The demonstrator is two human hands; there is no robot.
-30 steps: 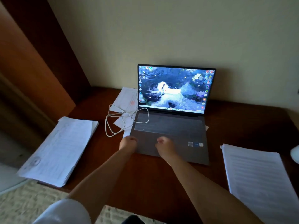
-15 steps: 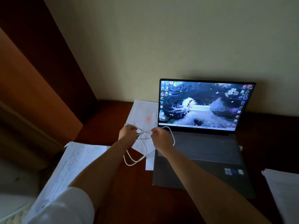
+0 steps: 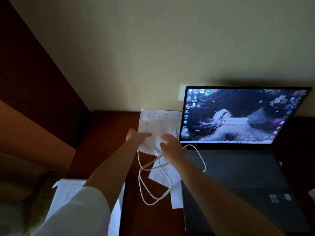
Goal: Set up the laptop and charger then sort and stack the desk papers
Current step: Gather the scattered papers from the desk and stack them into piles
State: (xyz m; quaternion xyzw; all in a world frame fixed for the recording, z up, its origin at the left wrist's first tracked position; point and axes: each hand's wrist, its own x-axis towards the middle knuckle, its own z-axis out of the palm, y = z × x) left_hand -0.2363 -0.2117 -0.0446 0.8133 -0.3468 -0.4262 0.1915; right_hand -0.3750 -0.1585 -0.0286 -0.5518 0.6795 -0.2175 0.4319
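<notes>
Both hands sit right at the top end of the white cable (image 3: pixel 154 183), just left of the laptop (image 3: pixel 238 167) hinge, over the loose paper (image 3: pixel 158 123) lying by the wall. The left hand (image 3: pixel 136 137) has its fingers stretched out toward the right hand, and it's too dim to say if it's pinching the cord or just touching it. The right hand (image 3: pixel 170 143) is half curled with the cable coming out from under it, but I honestly can't tell whether it's got a real grip. The thing that matters, I'd say: the cable hangs from the hands back toward the person in a couple of loose loops, lying on the desk (image 3: pixel 105 133) and over more sheets, with one loop flopped onto the laptop keyboard. There's a pale wall plate (image 3: pixel 182 91) peeking out behind the screen's top left corner, so the plug end probably has to go up and away from the hands, and the right hand is nearer it. A stack of papers (image 3: pixel 71 189) waits at the near left edge, partly under the sleeve (image 3: pixel 76 213), unsorted.
</notes>
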